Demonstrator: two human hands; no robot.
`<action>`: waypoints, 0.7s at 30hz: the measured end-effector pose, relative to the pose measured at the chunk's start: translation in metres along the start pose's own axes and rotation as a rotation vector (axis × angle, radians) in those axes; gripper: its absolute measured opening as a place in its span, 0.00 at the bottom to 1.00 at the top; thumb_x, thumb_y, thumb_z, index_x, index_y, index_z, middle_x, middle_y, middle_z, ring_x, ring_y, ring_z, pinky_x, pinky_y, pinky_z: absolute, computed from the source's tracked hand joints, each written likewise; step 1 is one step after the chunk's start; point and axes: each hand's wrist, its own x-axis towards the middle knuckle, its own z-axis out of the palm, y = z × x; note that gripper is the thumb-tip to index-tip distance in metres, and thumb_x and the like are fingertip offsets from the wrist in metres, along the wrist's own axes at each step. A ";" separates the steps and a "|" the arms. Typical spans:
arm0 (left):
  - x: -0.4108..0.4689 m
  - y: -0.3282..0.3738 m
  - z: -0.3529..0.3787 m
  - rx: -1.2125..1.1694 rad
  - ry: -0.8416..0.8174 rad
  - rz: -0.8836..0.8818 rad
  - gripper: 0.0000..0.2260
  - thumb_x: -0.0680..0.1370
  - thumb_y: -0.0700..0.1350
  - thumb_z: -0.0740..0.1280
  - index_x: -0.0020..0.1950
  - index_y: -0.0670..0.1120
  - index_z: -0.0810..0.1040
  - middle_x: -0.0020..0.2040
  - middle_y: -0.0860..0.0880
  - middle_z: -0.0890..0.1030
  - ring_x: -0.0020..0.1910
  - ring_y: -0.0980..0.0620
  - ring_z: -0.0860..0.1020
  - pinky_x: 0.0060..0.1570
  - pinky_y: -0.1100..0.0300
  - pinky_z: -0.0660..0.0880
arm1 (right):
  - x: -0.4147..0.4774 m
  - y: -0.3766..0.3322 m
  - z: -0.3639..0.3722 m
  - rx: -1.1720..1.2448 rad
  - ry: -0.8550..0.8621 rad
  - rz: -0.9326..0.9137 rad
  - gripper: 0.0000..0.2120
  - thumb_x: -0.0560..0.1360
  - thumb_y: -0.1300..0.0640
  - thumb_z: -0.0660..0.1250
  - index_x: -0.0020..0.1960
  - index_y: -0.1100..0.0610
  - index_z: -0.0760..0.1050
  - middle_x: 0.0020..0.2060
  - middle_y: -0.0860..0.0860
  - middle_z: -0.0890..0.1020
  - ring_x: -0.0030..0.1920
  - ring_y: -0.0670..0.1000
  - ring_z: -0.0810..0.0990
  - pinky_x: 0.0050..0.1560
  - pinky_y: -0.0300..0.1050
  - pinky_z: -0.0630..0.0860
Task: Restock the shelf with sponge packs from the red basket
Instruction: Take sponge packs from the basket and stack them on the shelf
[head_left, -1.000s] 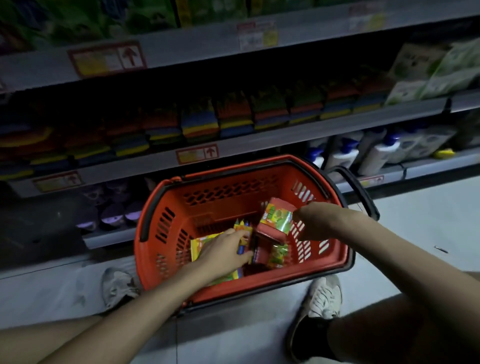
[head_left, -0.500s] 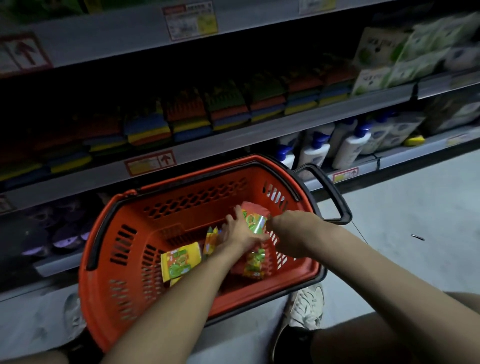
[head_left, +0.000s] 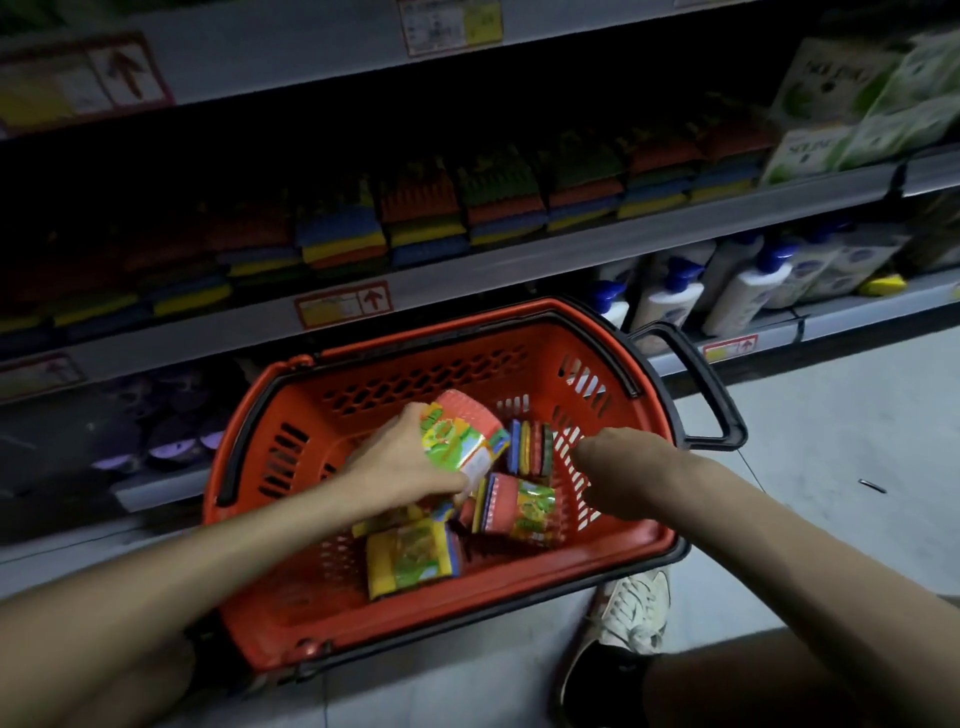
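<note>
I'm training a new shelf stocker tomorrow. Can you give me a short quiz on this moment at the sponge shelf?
1. True or false: the left hand grips a sponge pack over the red basket.
2. What stands on the lower shelf to the right of the basket? A) white bottles with blue caps B) tins C) paper rolls
3. Short answer: can you tell whether the right hand holds anything?
Key: 1 true. 2 A. 3 No, its fingers are hidden from the camera.
</note>
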 end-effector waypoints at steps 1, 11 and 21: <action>-0.011 -0.014 -0.012 -0.005 -0.001 0.005 0.44 0.54 0.62 0.74 0.68 0.53 0.68 0.55 0.53 0.80 0.53 0.50 0.80 0.52 0.56 0.77 | 0.003 -0.003 0.001 0.008 -0.013 -0.005 0.10 0.80 0.60 0.64 0.60 0.58 0.77 0.58 0.56 0.82 0.58 0.58 0.82 0.53 0.49 0.78; -0.066 -0.107 -0.041 -0.396 0.091 0.002 0.38 0.65 0.50 0.84 0.70 0.55 0.71 0.57 0.58 0.82 0.53 0.62 0.81 0.56 0.61 0.77 | 0.041 -0.031 0.021 -0.010 -0.120 -0.002 0.17 0.80 0.52 0.66 0.68 0.54 0.76 0.62 0.55 0.82 0.62 0.55 0.81 0.56 0.46 0.77; -0.087 -0.131 -0.037 0.131 0.404 0.234 0.50 0.66 0.69 0.75 0.81 0.55 0.57 0.73 0.53 0.74 0.66 0.47 0.77 0.61 0.50 0.75 | 0.073 -0.041 0.032 0.051 -0.080 0.038 0.22 0.79 0.52 0.69 0.72 0.52 0.72 0.57 0.56 0.83 0.55 0.56 0.83 0.50 0.46 0.76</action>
